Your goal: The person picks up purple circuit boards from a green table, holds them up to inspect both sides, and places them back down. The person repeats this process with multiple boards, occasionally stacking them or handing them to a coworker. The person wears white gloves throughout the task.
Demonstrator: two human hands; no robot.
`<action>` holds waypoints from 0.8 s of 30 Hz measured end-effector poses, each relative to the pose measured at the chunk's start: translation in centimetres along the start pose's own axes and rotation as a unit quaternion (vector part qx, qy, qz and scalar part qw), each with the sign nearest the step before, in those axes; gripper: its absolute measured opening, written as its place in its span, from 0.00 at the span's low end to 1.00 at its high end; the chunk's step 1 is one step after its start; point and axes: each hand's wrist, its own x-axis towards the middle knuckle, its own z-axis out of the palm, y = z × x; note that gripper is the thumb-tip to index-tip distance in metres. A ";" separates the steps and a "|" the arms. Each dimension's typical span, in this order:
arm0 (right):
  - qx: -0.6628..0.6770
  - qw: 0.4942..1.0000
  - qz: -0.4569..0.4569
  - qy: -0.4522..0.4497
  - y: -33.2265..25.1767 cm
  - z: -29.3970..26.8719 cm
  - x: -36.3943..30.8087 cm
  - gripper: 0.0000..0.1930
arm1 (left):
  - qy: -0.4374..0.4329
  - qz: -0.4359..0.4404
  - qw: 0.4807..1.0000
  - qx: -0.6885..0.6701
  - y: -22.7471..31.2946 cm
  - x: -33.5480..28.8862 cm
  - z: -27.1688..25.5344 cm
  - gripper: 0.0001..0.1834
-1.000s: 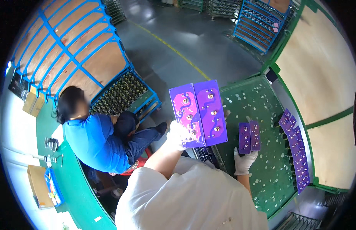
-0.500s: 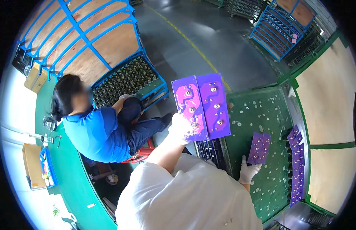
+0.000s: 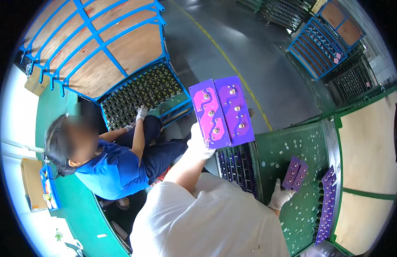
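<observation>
My left hand point(image 3: 199, 141), in a white glove, holds up a pair of purple flat plates point(image 3: 221, 112) side by side, each with round metal studs along its face. My right hand point(image 3: 279, 197), also gloved, rests on the green perforated table point(image 3: 288, 150) and grips the lower end of a smaller pair of purple plates point(image 3: 294, 173). A row of more purple plates point(image 3: 326, 205) lies along the table's right edge. Below the raised plates sits a dark crate point(image 3: 238, 168) filled with purple parts.
A seated person in a blue shirt point(image 3: 115, 165) reaches into a blue-framed crate of dark parts point(image 3: 143, 92) at the left. Blue metal racks with wooden panels point(image 3: 96, 43) stand behind. A green bench point(image 3: 74, 205) curves at the lower left; more blue racks point(image 3: 324, 43) stand far right.
The view has swung so the table sits lower right. My left hand keeps the large plates raised. My right hand with the small plates has shifted down and right on the table.
</observation>
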 end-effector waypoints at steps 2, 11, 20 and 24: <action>0.008 1.000 0.016 0.007 -0.2 1.5 0.7 0.46 | -0.022 0.066 0.965 0.253 1.6 0.6 -1.2 0.31; -0.143 0.986 0.088 0.018 -2.4 5.2 3.7 0.45 | 0.113 0.252 0.764 0.583 5.3 2.2 -6.5 0.20; -0.201 0.979 0.034 0.023 -2.9 6.0 4.0 0.42 | 0.240 0.270 0.796 0.486 9.6 4.0 -16.1 0.25; -0.192 0.975 0.106 0.034 -3.1 6.1 4.1 0.42 | 0.278 0.263 0.923 0.041 11.6 3.1 -22.4 0.21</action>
